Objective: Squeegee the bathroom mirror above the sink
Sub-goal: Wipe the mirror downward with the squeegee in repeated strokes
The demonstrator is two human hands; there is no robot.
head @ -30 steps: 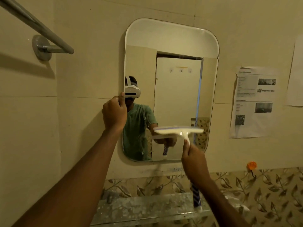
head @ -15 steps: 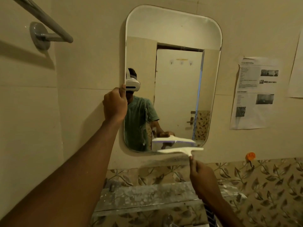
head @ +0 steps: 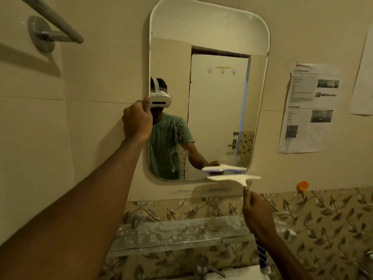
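Observation:
A tall mirror (head: 218, 31) with rounded corners hangs on the beige wall. My left hand (head: 136, 121) grips its left edge at mid height. My right hand (head: 257, 214) holds a white squeegee (head: 234, 178) by its handle, whose blue-striped end sticks out below my wrist. The squeegee's blade lies level at the mirror's bottom right rim, and its reflection shows just above it. Water streaks remain on the lower left of the glass.
A towel rail (head: 50, 21) juts out at the upper left. Printed sheets (head: 308, 110) are stuck to the wall right of the mirror, with an orange hook (head: 302, 185) below them. A speckled stone shelf (head: 181, 231) and a tap (head: 201, 265) lie underneath.
My right hand has drawn the squeegee straight down the right side of the mirror, from mid-low glass to the bottom rim. My left hand has kept its grip on the left edge.

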